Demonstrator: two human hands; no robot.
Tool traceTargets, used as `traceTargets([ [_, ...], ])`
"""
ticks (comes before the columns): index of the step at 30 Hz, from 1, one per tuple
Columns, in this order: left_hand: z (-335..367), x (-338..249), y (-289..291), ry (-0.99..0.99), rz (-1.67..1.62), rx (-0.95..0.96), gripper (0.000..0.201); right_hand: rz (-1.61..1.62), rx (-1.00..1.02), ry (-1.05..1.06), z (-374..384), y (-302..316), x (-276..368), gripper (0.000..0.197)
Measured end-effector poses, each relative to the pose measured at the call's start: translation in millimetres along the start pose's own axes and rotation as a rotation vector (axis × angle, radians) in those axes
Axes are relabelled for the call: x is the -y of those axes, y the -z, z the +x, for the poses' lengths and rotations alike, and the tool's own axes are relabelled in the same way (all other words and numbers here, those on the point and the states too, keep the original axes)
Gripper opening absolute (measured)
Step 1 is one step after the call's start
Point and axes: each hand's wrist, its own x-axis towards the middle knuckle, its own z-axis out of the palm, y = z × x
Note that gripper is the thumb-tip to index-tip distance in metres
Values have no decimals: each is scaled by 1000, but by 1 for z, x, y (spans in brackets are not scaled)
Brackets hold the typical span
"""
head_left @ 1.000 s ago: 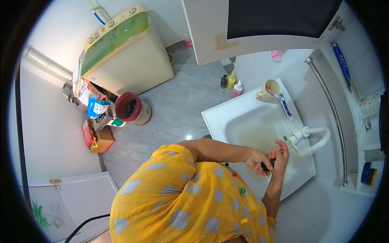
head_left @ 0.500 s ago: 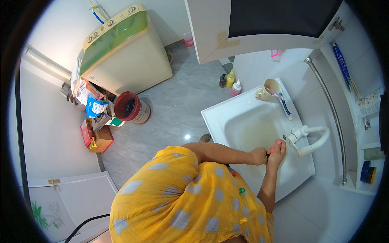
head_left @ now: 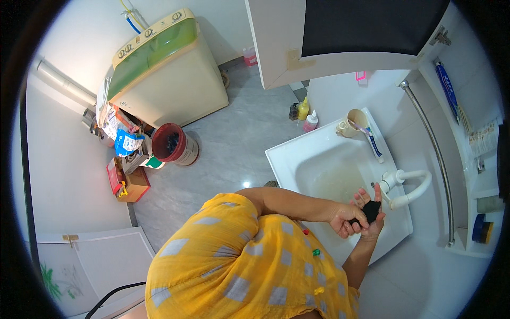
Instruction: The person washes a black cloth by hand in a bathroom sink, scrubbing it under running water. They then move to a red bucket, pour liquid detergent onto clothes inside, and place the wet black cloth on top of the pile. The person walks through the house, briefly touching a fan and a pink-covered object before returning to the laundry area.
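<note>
Above the white washbasin (head_left: 287, 154), both my hands meet at a small black cloth (head_left: 373, 211). My left hand (head_left: 346, 219) is closed on one end of it, the thumb laid along the fabric. The rest of the cloth spreads over the palm of my right hand (head_left: 376, 226), whose fingers are stretched out and apart beneath it. What kind of cloth item it is, I cannot make out. Cloudy water (head_left: 337, 178) stands in the bowl. Just beyond my right fingers is the white faucet (head_left: 409, 189).
On the basin's far rim are a beige cup (head_left: 353, 123) and a toothpaste tube (head_left: 375, 146). Small bottles (head_left: 303, 109) stand beside the basin. An open cabinet door (head_left: 281, 48) hangs above. A red bucket (head_left: 172, 143) and a washing machine (head_left: 170, 69) stand on the left.
My hands, pressed together before with the cloth mostly hidden, have shifted slightly right and down. My right fingers have opened out, and the black cloth now shows spread on the palm.
</note>
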Motion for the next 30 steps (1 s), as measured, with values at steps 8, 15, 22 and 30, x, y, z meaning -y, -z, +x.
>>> traceTargets([
  [8,-1,4,-17,0,63,-113,27,-63,-254,47,-9,2,-1,18],
  [15,6,9,-7,-135,317,-470,31,-296,-546,-36,-2,-5,-8,8],
  [22,10,15,0,-356,587,-755,19,-355,-598,-2,2,0,-21,6],
  [30,48,25,67,-711,859,-855,20,-422,-634,6,9,11,-36,4],
])
